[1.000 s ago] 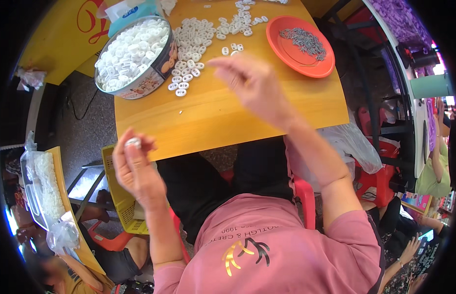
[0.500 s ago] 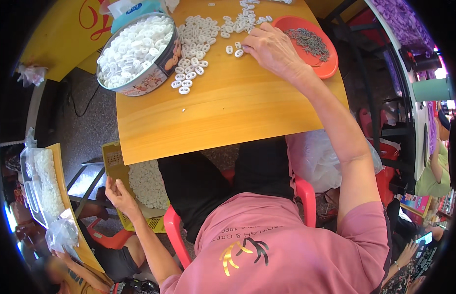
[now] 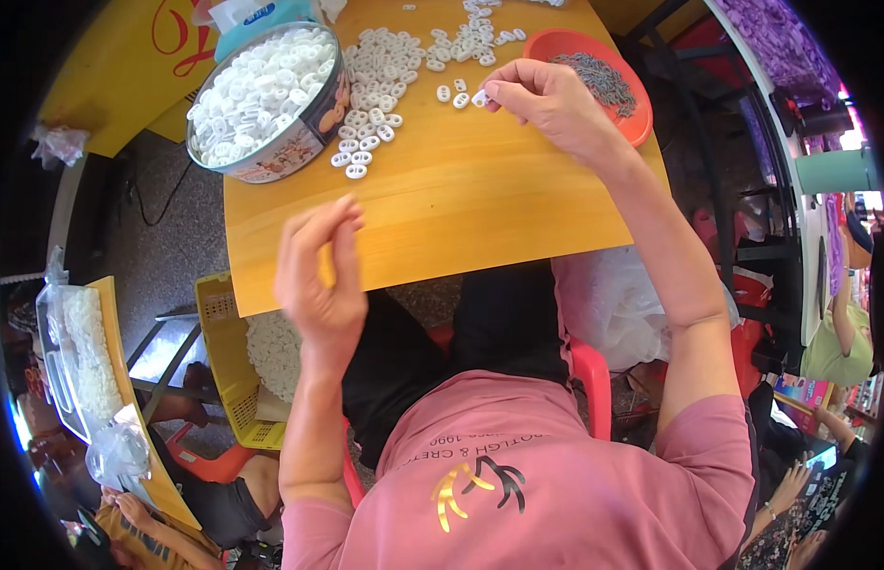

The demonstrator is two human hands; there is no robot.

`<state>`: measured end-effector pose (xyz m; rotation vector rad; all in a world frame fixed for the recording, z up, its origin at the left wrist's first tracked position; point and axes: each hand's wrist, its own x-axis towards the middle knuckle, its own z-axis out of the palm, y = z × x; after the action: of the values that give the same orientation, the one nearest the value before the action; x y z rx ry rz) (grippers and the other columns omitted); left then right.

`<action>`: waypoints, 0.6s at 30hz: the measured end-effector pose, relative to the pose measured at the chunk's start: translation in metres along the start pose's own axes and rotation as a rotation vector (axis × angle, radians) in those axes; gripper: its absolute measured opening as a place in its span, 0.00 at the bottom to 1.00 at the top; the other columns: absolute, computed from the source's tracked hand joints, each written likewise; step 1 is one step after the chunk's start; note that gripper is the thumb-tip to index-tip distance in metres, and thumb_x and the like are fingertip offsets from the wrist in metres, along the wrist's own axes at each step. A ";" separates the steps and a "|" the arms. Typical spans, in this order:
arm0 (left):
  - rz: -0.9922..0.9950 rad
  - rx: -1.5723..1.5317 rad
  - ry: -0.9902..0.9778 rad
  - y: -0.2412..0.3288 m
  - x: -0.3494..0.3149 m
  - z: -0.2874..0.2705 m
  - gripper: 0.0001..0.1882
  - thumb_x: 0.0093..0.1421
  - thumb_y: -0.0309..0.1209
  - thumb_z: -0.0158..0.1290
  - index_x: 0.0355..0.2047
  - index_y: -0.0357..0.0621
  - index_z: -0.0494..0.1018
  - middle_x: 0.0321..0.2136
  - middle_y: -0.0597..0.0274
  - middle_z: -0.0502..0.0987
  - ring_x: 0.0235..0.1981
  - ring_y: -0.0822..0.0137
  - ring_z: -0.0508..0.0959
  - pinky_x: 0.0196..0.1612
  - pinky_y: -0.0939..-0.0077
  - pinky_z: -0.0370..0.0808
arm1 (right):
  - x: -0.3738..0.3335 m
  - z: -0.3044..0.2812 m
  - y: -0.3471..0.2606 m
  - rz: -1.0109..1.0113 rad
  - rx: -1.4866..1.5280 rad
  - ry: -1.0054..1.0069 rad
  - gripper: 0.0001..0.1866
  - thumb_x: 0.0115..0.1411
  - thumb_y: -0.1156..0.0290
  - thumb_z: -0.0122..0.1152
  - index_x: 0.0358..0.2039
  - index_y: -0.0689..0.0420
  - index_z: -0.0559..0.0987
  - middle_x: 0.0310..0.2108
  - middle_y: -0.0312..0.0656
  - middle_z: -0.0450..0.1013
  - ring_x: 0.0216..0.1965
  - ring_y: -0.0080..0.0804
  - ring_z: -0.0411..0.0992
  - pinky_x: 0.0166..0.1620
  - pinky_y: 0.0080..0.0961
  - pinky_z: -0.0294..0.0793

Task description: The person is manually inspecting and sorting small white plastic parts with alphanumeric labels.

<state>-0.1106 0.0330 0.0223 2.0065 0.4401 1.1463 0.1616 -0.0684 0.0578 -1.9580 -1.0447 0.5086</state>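
Observation:
My right hand (image 3: pixel 546 104) is closed in a pinch over the far right of the table, holding a small white oval plastic piece with holes (image 3: pixel 480 98) between thumb and fingertips. Just left of it lie a few loose matching pieces (image 3: pixel 460 100). My left hand (image 3: pixel 320 271) is above the table's front-left edge, slightly blurred, its fingers bent with a gap between thumb and forefinger. Nothing shows in it. Beside my right wrist is a red dish (image 3: pixel 548 44) with small grey metal pieces (image 3: pixel 599 81).
A round tin (image 3: pixel 271 169) heaped with white pieces stands at the far left of the yellow table (image 3: pixel 442 228). More pieces (image 3: pixel 380 66) spread beside it. A yellow basket (image 3: pixel 219 332) of white pieces sits below. Other people work at left and right.
My left hand has risen from beside the basket to over the table's front edge. My right hand has lifted a white oval piece off the table and turned its fingertips inward.

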 end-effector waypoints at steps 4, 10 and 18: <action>-0.188 -0.312 -0.133 0.007 0.026 0.047 0.09 0.64 0.19 0.51 0.44 0.33 0.75 0.33 0.57 0.78 0.33 0.71 0.79 0.36 0.78 0.75 | -0.018 -0.002 -0.010 0.094 0.389 -0.204 0.14 0.64 0.62 0.60 0.37 0.61 0.80 0.29 0.33 0.76 0.29 0.14 0.69 0.35 0.14 0.69; -0.533 -0.682 -0.224 0.006 0.046 0.078 0.10 0.65 0.27 0.54 0.44 0.33 0.74 0.34 0.58 0.79 0.32 0.73 0.79 0.36 0.81 0.76 | -0.028 -0.006 -0.013 0.100 0.351 -0.282 0.14 0.63 0.61 0.61 0.36 0.60 0.80 0.29 0.33 0.76 0.30 0.15 0.69 0.35 0.15 0.69; -0.622 -0.763 -0.282 0.001 0.046 0.090 0.12 0.62 0.27 0.59 0.43 0.33 0.74 0.34 0.58 0.80 0.32 0.73 0.79 0.36 0.81 0.76 | -0.037 0.009 -0.003 0.028 0.287 -0.206 0.12 0.63 0.64 0.62 0.36 0.61 0.80 0.28 0.30 0.75 0.32 0.14 0.70 0.34 0.14 0.69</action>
<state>-0.0103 0.0204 0.0221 1.2007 0.3647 0.5065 0.1331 -0.0931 0.0542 -1.6944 -1.0086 0.8418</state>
